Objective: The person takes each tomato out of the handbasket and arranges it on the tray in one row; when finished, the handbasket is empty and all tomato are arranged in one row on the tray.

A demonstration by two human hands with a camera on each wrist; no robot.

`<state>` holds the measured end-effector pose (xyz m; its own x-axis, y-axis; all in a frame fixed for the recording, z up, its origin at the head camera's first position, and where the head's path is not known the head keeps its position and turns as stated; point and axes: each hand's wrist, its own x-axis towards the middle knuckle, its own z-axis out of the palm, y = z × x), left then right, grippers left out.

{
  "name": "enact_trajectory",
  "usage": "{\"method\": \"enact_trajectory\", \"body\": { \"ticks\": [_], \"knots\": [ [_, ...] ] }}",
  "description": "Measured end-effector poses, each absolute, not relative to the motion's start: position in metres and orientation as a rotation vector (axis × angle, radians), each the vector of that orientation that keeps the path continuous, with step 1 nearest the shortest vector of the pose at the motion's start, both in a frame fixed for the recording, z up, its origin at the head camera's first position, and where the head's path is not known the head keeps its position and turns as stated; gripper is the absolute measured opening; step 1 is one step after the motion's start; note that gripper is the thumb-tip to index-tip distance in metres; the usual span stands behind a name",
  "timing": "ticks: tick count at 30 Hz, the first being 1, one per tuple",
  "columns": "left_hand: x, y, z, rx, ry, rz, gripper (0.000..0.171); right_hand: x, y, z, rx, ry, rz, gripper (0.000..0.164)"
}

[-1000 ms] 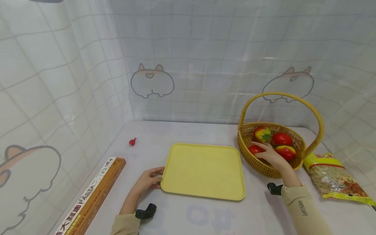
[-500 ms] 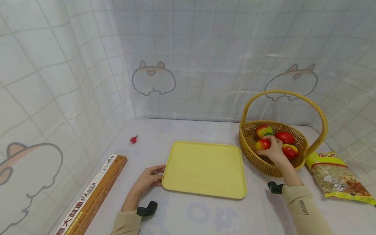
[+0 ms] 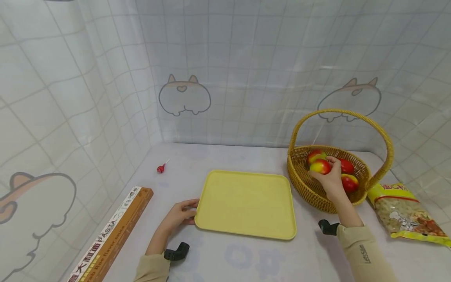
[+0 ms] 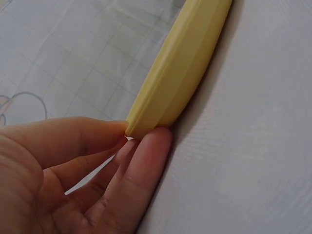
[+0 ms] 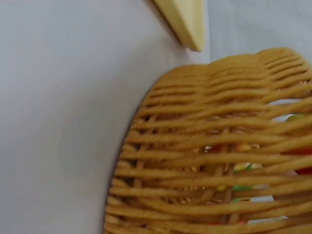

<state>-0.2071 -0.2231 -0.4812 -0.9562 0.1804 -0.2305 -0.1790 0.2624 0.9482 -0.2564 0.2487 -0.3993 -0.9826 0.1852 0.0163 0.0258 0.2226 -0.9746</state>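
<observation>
My right hand [image 3: 331,180] grips a round, smooth red-and-yellow fruit [image 3: 320,167] over the inside of the wicker basket [image 3: 306,196]. Several other pieces lie in the basket: a red one [image 3: 347,166], another red-and-yellow fruit [image 3: 349,183], and one with green on it, partly covered by the held fruit. In the right wrist view the woven basket side [image 5: 214,131] hides that hand. My left hand [image 3: 179,214] is at the left edge of the yellow tray [image 3: 246,203]. In the left wrist view, fingertips [image 4: 153,146] pinch the tray's rim [image 4: 170,83] from above and below.
A long pasta box [image 3: 119,227] lies at the left, with a red-wrapped lollipop [image 3: 161,169] beyond it. At the right, a yellow-edged food bag [image 3: 405,213] lies beside the basket. The basket's tall handle [image 3: 382,133] arches over it. A grid-patterned curtain [image 3: 246,98] surrounds the table.
My right hand has closed around a fruit in the basket and raised and turned it, showing more yellow. The left hand stays at the tray's edge. The head view has shifted slightly.
</observation>
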Motion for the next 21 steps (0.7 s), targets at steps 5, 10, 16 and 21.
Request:
{"method": "enact_trajectory", "body": {
  "ticks": [5,10,16,21],
  "knots": [
    [-0.205,-0.222,-0.478,0.005,2.242,1.756,0.052,-0.25,0.242,-0.394,-0.135,-2.209,2.059,0.076],
    [-0.205,-0.222,-0.478,0.008,2.244,1.75,0.052,-0.246,0.231,-0.39,-0.018,-2.091,2.132,0.071],
    [-0.205,-0.222,-0.478,-0.005,2.256,1.747,0.052,-0.243,0.217,-0.388,0.085,-2.041,2.237,0.073],
    [-0.205,-0.222,-0.478,0.004,2.262,1.745,0.051,-0.242,0.209,-0.388,0.075,-2.158,2.165,0.08]
  ]
}}
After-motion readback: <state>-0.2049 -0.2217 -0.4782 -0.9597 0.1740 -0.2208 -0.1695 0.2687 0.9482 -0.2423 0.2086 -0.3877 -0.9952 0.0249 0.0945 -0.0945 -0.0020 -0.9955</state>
